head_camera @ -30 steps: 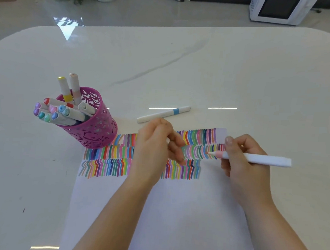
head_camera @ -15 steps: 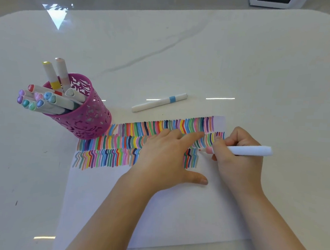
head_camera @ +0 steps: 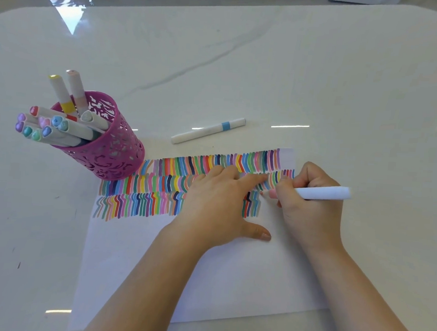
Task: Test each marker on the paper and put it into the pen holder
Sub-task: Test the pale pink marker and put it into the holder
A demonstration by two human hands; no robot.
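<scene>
The right hand (head_camera: 312, 209) curls its fingers around a white-barrelled marker with a pale pink tip (head_camera: 323, 192), pinching it close to the nib. The marker's long axis lies nearly level across the view: its pink tip points left and slightly down onto the white sheet of paper (head_camera: 205, 279), just past the end of the lowest row of coloured strokes, and its blunt white end points right, out beyond the knuckles. The left hand (head_camera: 215, 206) lies flat on the paper with fingers straight and thumb spread out to the side, pressing the sheet down over the rows of strokes; its fingertips are just beside the marker's tip. At the sheet's far left corner a magenta perforated metal pen holder (head_camera: 105, 153) holds a cluster of capped white markers (head_camera: 61, 127) that lean left. Beyond the paper, a capped white marker with a blue band (head_camera: 209, 130) lies on the glossy white tabletop (head_camera: 319, 82), its axis running from near-left to far-right.
</scene>
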